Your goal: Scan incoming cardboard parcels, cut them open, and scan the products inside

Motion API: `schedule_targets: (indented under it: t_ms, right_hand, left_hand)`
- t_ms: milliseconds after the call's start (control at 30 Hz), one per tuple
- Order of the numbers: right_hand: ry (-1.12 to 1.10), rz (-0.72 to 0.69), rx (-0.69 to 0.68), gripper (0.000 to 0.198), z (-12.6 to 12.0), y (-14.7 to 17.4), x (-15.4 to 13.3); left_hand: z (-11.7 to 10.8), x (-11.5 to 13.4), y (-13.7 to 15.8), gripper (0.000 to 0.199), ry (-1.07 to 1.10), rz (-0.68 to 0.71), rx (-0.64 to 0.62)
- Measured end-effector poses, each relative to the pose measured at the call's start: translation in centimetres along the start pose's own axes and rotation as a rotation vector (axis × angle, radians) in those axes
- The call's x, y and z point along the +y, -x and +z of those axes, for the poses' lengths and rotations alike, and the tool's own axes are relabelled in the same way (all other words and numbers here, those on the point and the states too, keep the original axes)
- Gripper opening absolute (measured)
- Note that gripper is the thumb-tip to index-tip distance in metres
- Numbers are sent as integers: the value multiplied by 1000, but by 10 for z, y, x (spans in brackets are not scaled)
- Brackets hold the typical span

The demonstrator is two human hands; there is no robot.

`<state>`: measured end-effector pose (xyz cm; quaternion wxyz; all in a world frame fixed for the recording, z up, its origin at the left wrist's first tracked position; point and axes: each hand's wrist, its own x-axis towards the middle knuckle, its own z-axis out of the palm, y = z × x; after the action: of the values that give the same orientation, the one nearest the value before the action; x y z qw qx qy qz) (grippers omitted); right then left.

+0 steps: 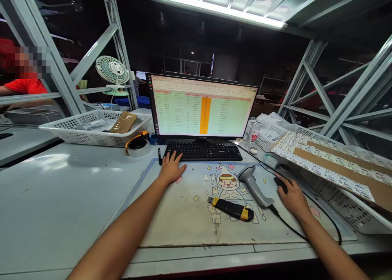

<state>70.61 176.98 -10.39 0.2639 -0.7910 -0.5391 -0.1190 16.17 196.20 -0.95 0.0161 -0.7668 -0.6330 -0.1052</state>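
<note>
Mouse (280, 183), black, at lower right of the frame on the desk (61, 190), lies under the right hand (292, 196), whose fingers (283, 182) drape over it in a loose grasp. Keyboard (203, 151), centre frame below the monitor (202, 107), has the left hand (171, 168) resting flat on its left end, fingers released. Between the hands lie a grey scanner (254, 184) and a black-and-yellow knife (231, 208). White basket (92, 128), upper left, contains a brown packet (123, 122)
</note>
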Motion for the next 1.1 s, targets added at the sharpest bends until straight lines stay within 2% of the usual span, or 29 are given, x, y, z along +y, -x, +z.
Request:
schedule_targets:
  t_ms: [600,800,1100]
  right_hand:
    - [23,6,-20,62,-9,4,-7]
    - [90,-5,-9,64,-2,3,-4]
    - [39,-19,4,51,-7,4,-3]
  left_hand:
    - [-4,3,2,76,5,-10,-11]
    - [-3,2,1,75,-2,-8,-4]
    - [-5,3,1,75,9,-6,-24]
